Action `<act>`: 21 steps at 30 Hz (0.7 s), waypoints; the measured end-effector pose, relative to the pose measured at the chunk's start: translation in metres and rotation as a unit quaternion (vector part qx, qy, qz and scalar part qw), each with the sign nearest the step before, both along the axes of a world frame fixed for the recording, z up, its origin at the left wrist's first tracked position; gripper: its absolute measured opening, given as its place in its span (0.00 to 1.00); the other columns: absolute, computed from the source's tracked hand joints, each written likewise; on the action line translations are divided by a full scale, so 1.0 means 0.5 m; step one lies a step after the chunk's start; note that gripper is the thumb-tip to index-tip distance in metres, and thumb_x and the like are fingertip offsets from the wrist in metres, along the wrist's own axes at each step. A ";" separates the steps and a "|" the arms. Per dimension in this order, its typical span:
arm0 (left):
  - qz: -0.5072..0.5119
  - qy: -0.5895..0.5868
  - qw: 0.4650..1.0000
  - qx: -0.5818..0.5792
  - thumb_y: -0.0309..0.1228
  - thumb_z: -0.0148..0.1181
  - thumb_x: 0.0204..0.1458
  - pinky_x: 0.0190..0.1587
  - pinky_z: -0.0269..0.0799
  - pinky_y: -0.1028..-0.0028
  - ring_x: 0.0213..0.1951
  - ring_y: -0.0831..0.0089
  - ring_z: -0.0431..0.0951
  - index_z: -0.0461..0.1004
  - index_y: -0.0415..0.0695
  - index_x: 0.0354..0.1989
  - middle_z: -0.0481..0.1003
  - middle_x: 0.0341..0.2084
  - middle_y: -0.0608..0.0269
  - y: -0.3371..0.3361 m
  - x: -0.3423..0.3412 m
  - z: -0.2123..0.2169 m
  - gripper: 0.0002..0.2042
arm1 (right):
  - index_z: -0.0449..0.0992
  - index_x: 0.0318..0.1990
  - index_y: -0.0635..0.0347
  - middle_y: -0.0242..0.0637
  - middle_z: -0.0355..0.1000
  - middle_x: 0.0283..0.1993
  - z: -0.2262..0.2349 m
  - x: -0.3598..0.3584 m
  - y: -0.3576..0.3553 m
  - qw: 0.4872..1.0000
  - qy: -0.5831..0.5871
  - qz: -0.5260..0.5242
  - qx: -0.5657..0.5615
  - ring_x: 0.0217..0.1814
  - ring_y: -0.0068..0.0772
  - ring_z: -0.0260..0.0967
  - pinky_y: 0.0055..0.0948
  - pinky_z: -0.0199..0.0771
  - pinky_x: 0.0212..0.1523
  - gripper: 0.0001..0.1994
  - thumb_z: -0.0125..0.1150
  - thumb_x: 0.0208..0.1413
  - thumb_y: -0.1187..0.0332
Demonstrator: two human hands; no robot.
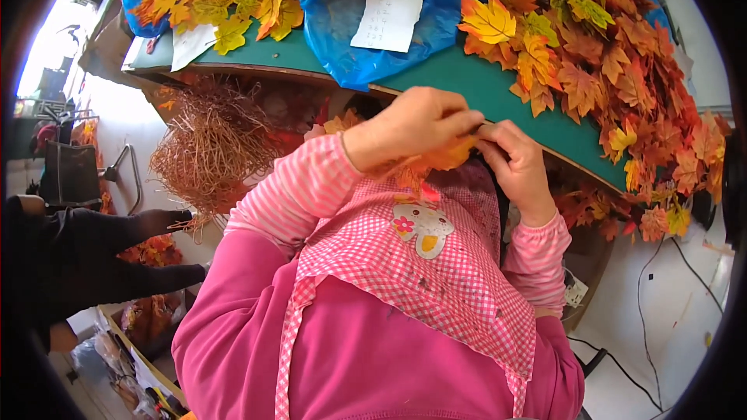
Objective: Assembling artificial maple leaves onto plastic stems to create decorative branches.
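Nearest the camera is a magenta long-sleeved sweatshirt [350, 358] worn by the person, with a pink-and-white checked cloth apron [467, 295] tied over it, probably to guard the clothes from dirt; pink-and-white striped fabric sleeve covers [288, 190] likely do the same for the forearms. Just beyond the apron, an orange-and-yellow artificial maple leaf [451, 155] hangs below the left hand [420, 128], in front of the table edge. That hand is bent over and appears to grasp the leaf, fingers curled and fingertips drawn together. The right hand [517, 163] has its thumb and forefinger brought close at the leaf's far side; whether anything is pinched there I cannot tell. Holding the work between fingertips, close to the body, seems to suit small, careful handling. Heaps of red, orange and yellow artificial leaves [591, 54] lie on the green-topped table [436, 74], presumably for easy reach. A blue plastic bag [334, 23] lies between heaps, with a torn white paper slip [389, 0] on top, perhaps so it can be read at a glance. Left of the hands, a tangled bundle of thin copper-brown strands [210, 148] sits below the tabletop's edge, seemingly to spare table space.
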State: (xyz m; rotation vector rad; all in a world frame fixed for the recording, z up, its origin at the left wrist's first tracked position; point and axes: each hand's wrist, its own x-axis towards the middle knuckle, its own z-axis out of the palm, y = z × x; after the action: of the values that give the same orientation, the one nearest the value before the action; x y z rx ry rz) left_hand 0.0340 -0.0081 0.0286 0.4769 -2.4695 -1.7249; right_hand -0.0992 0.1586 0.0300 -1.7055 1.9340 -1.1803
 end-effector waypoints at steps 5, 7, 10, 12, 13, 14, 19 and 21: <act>0.051 0.019 0.969 -0.242 0.32 0.53 0.54 0.36 0.73 0.59 0.33 0.50 0.78 0.76 0.43 0.37 0.77 0.30 0.49 0.084 -0.014 -0.006 0.09 | 0.75 0.38 0.66 0.36 0.71 0.33 -0.016 0.010 0.005 0.996 -0.029 -0.079 -0.009 0.34 0.25 0.70 0.23 0.68 0.35 0.05 0.59 0.53 0.80; 0.060 -0.010 0.963 -0.262 0.33 0.52 0.54 0.36 0.73 0.58 0.33 0.50 0.78 0.76 0.43 0.37 0.77 0.30 0.49 0.100 -0.022 -0.009 0.09 | 0.73 0.42 0.62 0.39 0.73 0.35 -0.027 0.009 0.007 0.994 -0.019 -0.101 -0.021 0.34 0.34 0.73 0.26 0.70 0.36 0.09 0.60 0.52 0.78; 0.066 0.002 0.969 -0.240 0.33 0.52 0.54 0.35 0.73 0.58 0.33 0.49 0.77 0.76 0.43 0.37 0.77 0.29 0.49 0.101 -0.029 -0.011 0.10 | 0.71 0.46 0.61 0.36 0.74 0.36 -0.039 0.004 0.015 0.975 -0.174 -0.137 -0.018 0.36 0.27 0.73 0.24 0.71 0.38 0.12 0.60 0.54 0.77; 0.052 0.047 0.978 -0.198 0.31 0.53 0.53 0.36 0.73 0.60 0.34 0.50 0.78 0.76 0.41 0.39 0.77 0.30 0.48 0.097 -0.030 -0.010 0.10 | 0.69 0.49 0.59 0.36 0.73 0.37 -0.040 -0.004 0.020 0.983 -0.147 -0.109 -0.031 0.37 0.22 0.71 0.24 0.71 0.40 0.14 0.59 0.56 0.77; 0.056 0.045 0.978 -0.198 0.31 0.53 0.53 0.36 0.73 0.60 0.34 0.50 0.78 0.76 0.41 0.39 0.77 0.30 0.48 0.098 -0.030 -0.010 0.10 | 0.69 0.49 0.59 0.36 0.73 0.37 -0.039 -0.007 0.023 0.980 -0.163 -0.112 -0.032 0.37 0.22 0.71 0.24 0.71 0.40 0.14 0.59 0.55 0.77; 0.084 0.075 0.983 -0.148 0.31 0.54 0.53 0.35 0.74 0.60 0.34 0.50 0.78 0.76 0.41 0.38 0.78 0.31 0.49 0.098 -0.028 -0.010 0.09 | 0.69 0.50 0.60 0.37 0.73 0.37 -0.037 -0.010 0.027 0.977 -0.181 -0.114 -0.028 0.37 0.23 0.71 0.24 0.71 0.40 0.14 0.59 0.55 0.77; 0.162 0.123 0.979 0.018 0.24 0.56 0.56 0.32 0.71 0.78 0.29 0.79 0.74 0.76 0.37 0.42 0.76 0.27 0.63 0.110 -0.046 -0.023 0.08 | 0.67 0.46 0.60 0.30 0.70 0.40 -0.049 -0.003 0.017 0.937 -0.304 -0.148 -0.095 0.41 0.17 0.68 0.18 0.68 0.43 0.11 0.57 0.57 0.78; 0.163 0.162 0.965 0.123 0.23 0.55 0.57 0.30 0.67 0.83 0.28 0.85 0.71 0.75 0.37 0.41 0.74 0.25 0.69 0.115 -0.053 -0.030 0.06 | 0.68 0.43 0.60 0.30 0.71 0.39 -0.058 0.007 0.013 0.871 -0.466 -0.111 -0.107 0.41 0.17 0.69 0.18 0.69 0.42 0.08 0.57 0.57 0.78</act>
State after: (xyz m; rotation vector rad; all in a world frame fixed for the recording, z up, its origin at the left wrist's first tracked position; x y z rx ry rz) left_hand 0.0074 0.0494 0.0134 0.5357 -1.8492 -1.8061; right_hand -0.0960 0.1649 0.0010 -0.6978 1.4040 -1.8880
